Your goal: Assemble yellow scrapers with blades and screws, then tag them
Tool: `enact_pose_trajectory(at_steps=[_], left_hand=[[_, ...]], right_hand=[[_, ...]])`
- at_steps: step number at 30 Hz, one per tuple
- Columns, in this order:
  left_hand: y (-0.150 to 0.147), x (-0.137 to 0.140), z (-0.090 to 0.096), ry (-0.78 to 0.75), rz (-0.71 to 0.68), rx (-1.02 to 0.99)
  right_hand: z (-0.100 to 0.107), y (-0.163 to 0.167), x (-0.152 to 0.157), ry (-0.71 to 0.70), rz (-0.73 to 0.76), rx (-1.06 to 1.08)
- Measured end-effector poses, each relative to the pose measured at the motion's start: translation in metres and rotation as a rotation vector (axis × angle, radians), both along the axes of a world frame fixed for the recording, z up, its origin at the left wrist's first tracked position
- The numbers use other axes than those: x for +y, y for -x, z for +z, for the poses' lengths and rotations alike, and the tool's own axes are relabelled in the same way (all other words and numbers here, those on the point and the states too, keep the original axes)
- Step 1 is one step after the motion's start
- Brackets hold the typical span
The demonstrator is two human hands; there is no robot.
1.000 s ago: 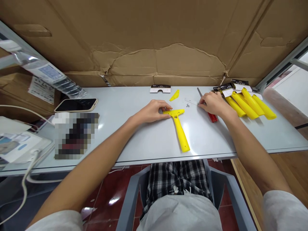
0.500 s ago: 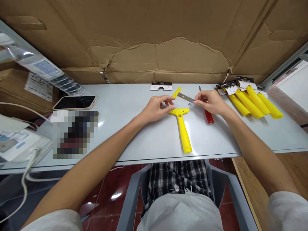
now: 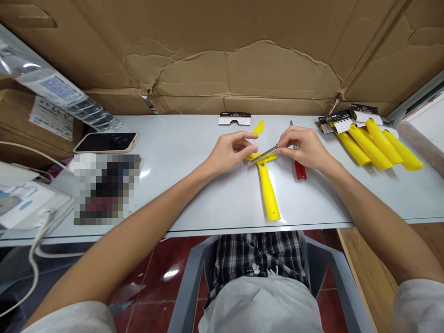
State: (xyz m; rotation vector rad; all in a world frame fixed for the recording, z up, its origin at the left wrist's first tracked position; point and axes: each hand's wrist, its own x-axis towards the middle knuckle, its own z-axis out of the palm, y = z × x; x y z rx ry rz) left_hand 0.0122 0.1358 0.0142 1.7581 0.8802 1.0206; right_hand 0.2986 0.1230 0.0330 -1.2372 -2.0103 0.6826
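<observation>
My right hand [image 3: 301,145] pinches one end of a flat metal scraper blade [image 3: 266,153]. The blade slants over the T-shaped head of a yellow scraper handle [image 3: 268,192], which lies on the table with its grip towards me. At the left end of that head is my left hand [image 3: 233,150], thumb and index finger apart, with nothing visibly held; whether it touches the head cannot be made out. Behind it lies a small yellow piece [image 3: 258,127], partly hidden by the fingers. A red-handled screwdriver [image 3: 300,171] rests under and beside my right hand.
Several yellow scraper handles [image 3: 374,148] with black-and-white cards lie at the right. A loose card [image 3: 234,119] is at the back, before a cardboard wall [image 3: 277,69]. At left are a phone [image 3: 107,142], a plastic bottle [image 3: 62,90] and white cables [image 3: 43,226].
My right hand has turned the blade and brought its free end down towards me, over the scraper head. My left hand stays by the head's left end. The view has shifted slightly.
</observation>
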Motion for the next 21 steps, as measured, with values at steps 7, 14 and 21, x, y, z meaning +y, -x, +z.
enact_pose_trajectory(at_steps=[7,14,21], left_hand=[[0.001,-0.005,0.01,-0.013,-0.014,0.156],[0.005,-0.003,0.016,0.114,-0.048,0.114],[0.006,0.0,0.017,0.223,0.012,0.069]], right_hand=[[-0.019,0.008,0.005,-0.172,0.011,0.18],[-0.025,0.011,0.005,-0.085,0.037,0.168],[-0.014,0.001,0.005,-0.029,0.005,0.052]])
